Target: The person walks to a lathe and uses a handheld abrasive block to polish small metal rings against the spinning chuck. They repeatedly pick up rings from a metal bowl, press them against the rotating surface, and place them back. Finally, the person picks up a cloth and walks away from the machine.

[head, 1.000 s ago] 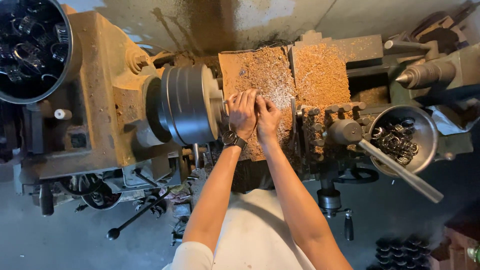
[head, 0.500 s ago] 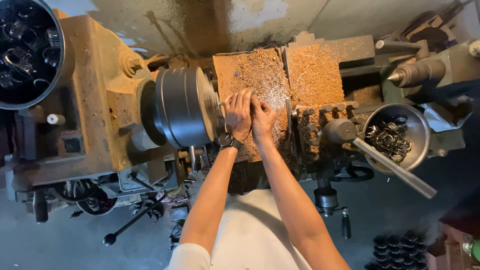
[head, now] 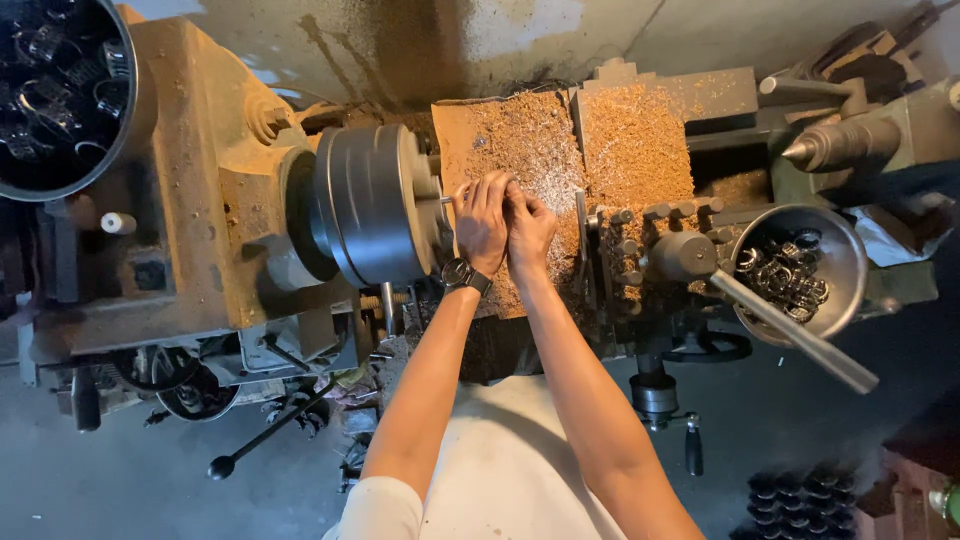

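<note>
I look down on a metal lathe with a large grey chuck (head: 370, 205). A small metal workpiece (head: 447, 199) sticks out of the chuck's face. My left hand (head: 483, 222), with a wristwatch, has its fingertips closed on that piece. My right hand (head: 530, 232) presses against the left one with curled fingers, and what it holds is hidden. Both hands hover over the chip-covered carriage (head: 540, 150).
A tool post (head: 640, 250) with bolts stands right of my hands. Beyond it are a metal bowl of rings (head: 800, 270), a long handle (head: 790, 330) and the tailstock centre (head: 840, 145). A dark tub of parts (head: 55, 90) sits at top left. Levers hang below the headstock (head: 260, 440).
Both hands stay together at the chuck's face, with only small finger shifts. The view has swayed slightly.
</note>
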